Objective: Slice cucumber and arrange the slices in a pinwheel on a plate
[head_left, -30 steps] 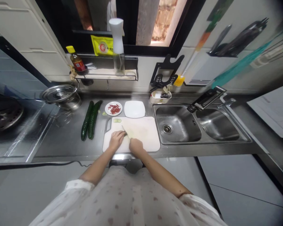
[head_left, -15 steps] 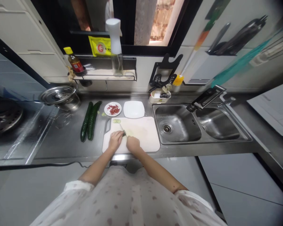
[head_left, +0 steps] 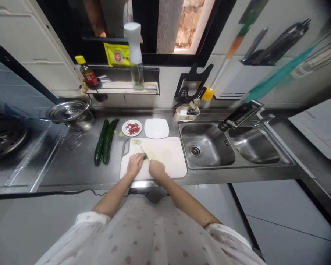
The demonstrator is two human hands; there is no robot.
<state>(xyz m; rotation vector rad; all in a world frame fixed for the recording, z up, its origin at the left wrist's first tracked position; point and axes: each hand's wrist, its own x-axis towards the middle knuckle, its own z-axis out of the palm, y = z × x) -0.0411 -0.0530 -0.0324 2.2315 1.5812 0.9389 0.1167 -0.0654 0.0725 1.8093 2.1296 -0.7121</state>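
A white cutting board (head_left: 171, 156) with a grey handle lies on the steel counter. My left hand (head_left: 135, 164) is closed on a small dark-green piece of cucumber (head_left: 145, 156), pressing it against the board. In my right hand (head_left: 156, 169) is a knife (head_left: 143, 150), gripped by its handle. Its thin blade points up and left, right beside the cucumber piece; whether it touches I cannot tell. Several pale cucumber slices (head_left: 136, 142) lie by the board's upper left corner. Two whole cucumbers (head_left: 107, 145) rest side by side to the left.
Behind the board are a plate of chopped red bits (head_left: 132, 128) and a white square plate (head_left: 156, 128). A double sink (head_left: 209, 145) is at the right, a lidded steel pot (head_left: 71, 114) at the left. A wall shelf (head_left: 124, 88) holds bottles.
My right hand has shifted very slightly to the right with the knife, and more of the blade shows. My left hand stays in place on the cucumber piece.
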